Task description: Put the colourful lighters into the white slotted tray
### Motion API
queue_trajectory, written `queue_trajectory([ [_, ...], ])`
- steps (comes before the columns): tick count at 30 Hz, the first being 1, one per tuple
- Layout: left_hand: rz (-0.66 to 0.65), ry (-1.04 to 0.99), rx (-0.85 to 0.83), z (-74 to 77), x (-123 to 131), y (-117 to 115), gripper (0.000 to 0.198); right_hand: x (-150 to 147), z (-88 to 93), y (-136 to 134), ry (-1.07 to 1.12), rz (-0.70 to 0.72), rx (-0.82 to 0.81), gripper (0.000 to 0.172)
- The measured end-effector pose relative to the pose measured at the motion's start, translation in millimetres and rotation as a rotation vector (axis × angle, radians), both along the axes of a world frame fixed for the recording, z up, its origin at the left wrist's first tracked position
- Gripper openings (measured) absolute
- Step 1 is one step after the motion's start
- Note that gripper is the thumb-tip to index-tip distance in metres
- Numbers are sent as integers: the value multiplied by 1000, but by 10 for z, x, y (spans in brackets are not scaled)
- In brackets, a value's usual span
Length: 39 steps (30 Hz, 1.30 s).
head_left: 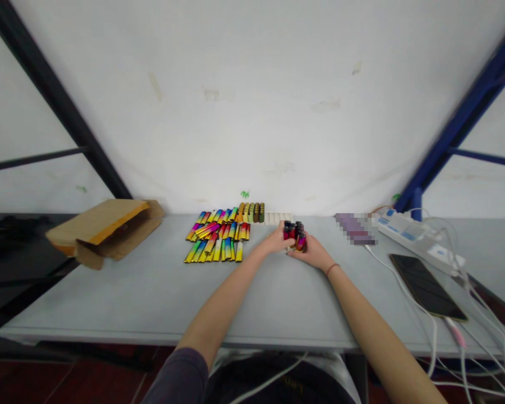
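Note:
Above the grey table, my left hand [278, 240] and my right hand [313, 253] close from both sides around a bunch of lighters [301, 242]. These have black tops and shiny pink, purple and orange bodies. My fingers hide part of the bunch and whatever lies beneath it. Left of my hands, shiny lighter-like tubes [216, 247] in rainbow colours lie in several rough rows, some across others. Behind them, a block of upright tubes [251, 213] shows yellow to brown sides and dark round tops. Just behind my left hand is a white gridded tray [273, 217], partly covered.
At the left, an opened brown paper bag [105, 224] lies on the grey table [151, 303]. To the right are a partly blurred purple phone [357, 230], a white power strip [421, 238], a dark phone [427, 286] and tangled white cables. A white wall rises behind.

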<state>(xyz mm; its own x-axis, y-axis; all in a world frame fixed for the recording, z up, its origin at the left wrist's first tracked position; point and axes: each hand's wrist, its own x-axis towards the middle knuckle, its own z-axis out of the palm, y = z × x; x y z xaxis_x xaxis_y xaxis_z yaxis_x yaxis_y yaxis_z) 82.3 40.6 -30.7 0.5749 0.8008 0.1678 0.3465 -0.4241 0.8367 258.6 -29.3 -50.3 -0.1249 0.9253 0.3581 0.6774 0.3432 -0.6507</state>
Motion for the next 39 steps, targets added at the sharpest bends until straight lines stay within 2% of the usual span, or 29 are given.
queue_trajectory([
  [7,30,-106,52,10,74,-46,37,6,-3,4,-29,2,-8,62],
  [14,138,-143,-10,40,106,-109,55,-7,19,-16,-32,-10,-10,58],
  [17,162,-133,-17,33,115,-139,50,-6,10,-17,-56,-10,2,56],
  [20,195,-213,-27,65,129,-181,44,-2,-7,-18,-74,-10,10,56],
  [22,261,-324,-40,150,83,-166,42,-1,-15,-23,-84,-20,2,57],
  [24,358,-428,-93,295,-79,-69,42,-3,-20,-30,-82,-26,3,61],
  [27,529,-457,-213,571,-603,248,42,-9,-28,-40,-74,-14,-4,61],
  [29,610,-300,-216,731,-1056,522,40,-13,-37,-44,-71,-33,-4,61],
  [31,691,-54,-174,833,-1448,779,35,-17,-47,-45,-69,-32,-10,61],
  [33,760,180,-143,870,-1673,976,32,-21,-53,-47,-65,-25,-21,59],
  [35,803,387,-104,859,-1710,1098,35,-23,-53,-49,-64,-30,-28,60],
  [39,794,703,-45,787,-1530,1172,48,-27,-38,-61,-62,-25,-43,63],
])
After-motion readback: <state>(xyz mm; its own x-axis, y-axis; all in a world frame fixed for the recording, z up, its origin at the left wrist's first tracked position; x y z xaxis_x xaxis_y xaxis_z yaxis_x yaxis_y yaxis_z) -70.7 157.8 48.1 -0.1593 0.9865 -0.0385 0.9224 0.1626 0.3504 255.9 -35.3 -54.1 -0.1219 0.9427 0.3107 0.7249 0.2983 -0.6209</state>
